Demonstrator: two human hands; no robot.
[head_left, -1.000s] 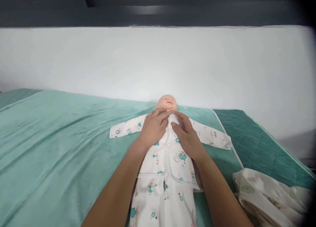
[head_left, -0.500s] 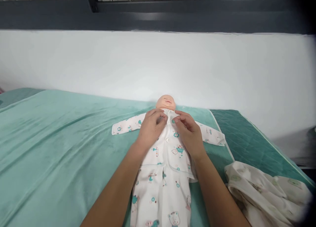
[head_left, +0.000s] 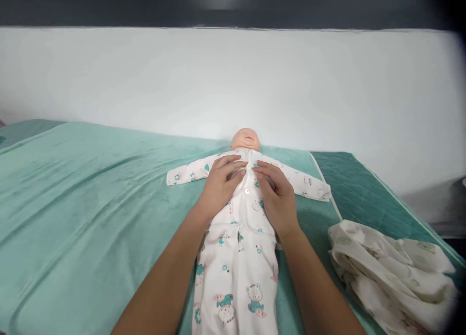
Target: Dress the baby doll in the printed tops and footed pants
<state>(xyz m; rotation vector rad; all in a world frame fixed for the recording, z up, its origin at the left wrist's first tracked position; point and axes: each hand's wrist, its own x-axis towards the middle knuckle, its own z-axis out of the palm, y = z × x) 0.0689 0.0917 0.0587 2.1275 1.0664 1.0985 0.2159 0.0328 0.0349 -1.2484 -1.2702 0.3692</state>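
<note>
A baby doll point(head_left: 245, 139) lies on its back in a white printed button-front shirt point(head_left: 236, 211) and matching pants point(head_left: 236, 281), sleeves stretched out to both sides. Across the chest of the shirt, my left hand point(head_left: 219, 185) rests with fingers extended toward the front seam. My right hand point(head_left: 278, 195) mirrors it on the other side, its fingers apart and touching the cloth. Between the two sets of fingertips runs the front opening. A round button point(head_left: 247, 191) shows just below them. Parts of the chest are hidden under my hands.
Under the doll spreads a green bed cover point(head_left: 91, 218) with wrinkles. A crumpled white printed cloth point(head_left: 389, 272) lies at the right. Behind the doll's head stands a white wall point(head_left: 182, 82), with a dark frame point(head_left: 218, 7) above it.
My fingers have gone from pinching near the collar to lying flatter on the shirt, slightly lower on the chest. The camera view has tilted down a little.
</note>
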